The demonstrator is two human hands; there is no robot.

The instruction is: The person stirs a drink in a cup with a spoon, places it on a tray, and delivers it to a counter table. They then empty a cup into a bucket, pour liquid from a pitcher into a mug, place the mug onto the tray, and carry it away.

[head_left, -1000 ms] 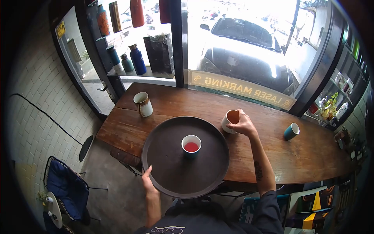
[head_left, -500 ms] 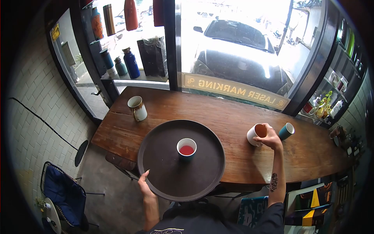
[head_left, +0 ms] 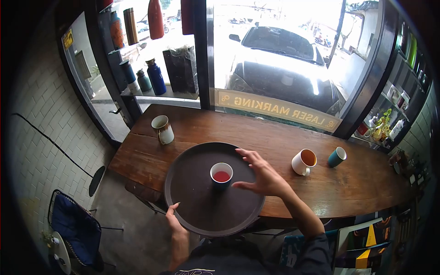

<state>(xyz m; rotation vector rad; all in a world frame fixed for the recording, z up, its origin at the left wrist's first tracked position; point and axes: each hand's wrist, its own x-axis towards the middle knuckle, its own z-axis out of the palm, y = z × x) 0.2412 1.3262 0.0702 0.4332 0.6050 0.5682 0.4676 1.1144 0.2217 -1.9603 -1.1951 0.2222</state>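
A round dark brown tray [head_left: 197, 206] is held at its near left rim by my left hand [head_left: 175, 222], thumb on the edge and the other fingers hidden beneath. On the tray stands a small cup [head_left: 221, 184], dark outside and white inside, with red liquid in it. Just right of that cup, over the tray, my right hand [head_left: 263, 176] is open with thumb and fingers spread around nothing. To the right on the table are a white mug [head_left: 300, 164] with an orange-brown inside and a small teal cup [head_left: 337, 158]. A white-and-brown mug [head_left: 164, 130] stands at the left.
The wooden table [head_left: 133, 149] runs along the window. Bottles [head_left: 156, 78] stand on a shelf at the back left. A blue-cushioned chair [head_left: 75, 229] is on the floor at left. Boxes [head_left: 366, 238] are stacked at lower right, and a car is parked outside.
My right hand has let go of the white mug, leaving it on the table, and has moved left over the tray beside the cup. My left hand still holds the tray.
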